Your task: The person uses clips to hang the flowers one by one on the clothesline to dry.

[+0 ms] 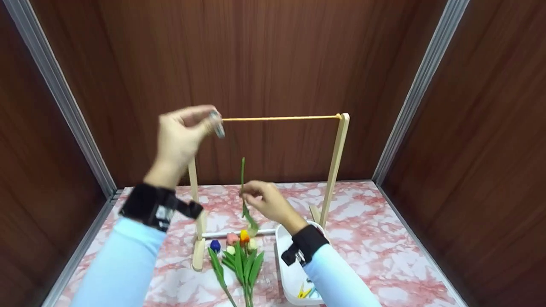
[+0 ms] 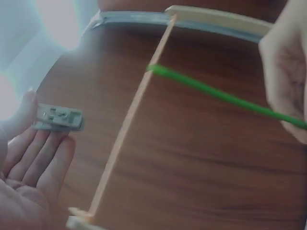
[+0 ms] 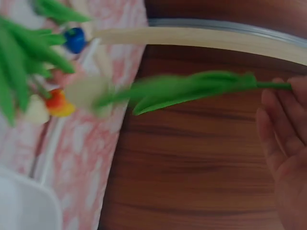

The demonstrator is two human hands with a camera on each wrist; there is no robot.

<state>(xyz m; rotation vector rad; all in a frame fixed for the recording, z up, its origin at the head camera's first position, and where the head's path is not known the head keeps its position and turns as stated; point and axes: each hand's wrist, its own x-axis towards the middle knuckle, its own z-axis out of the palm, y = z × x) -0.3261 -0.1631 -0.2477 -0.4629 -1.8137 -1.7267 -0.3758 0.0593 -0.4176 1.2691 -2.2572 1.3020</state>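
My left hand (image 1: 179, 134) pinches a grey clothespin (image 2: 60, 119) between thumb and fingers. It is level with the orange cord (image 1: 277, 118), near the cord's left end. Lower and to the right, my right hand (image 1: 268, 201) pinches the green stem of an artificial tulip (image 3: 192, 88). The tulip hangs upside down, its stem end pointing up and its pale, blurred bloom at the bottom. In the head view the stem tip stands below the cord. Several more tulips (image 1: 243, 260), with blue, pink, white and orange-yellow blooms, lie on the table beneath.
Two wooden posts (image 1: 335, 170) hold the cord, with a white bar (image 1: 266, 232) low between them. A white tray (image 1: 283, 264) stands at the right, partly behind my right forearm, with a yellow clothespin (image 1: 303, 292) inside. Brown panels surround the marbled pink table (image 1: 384, 256).
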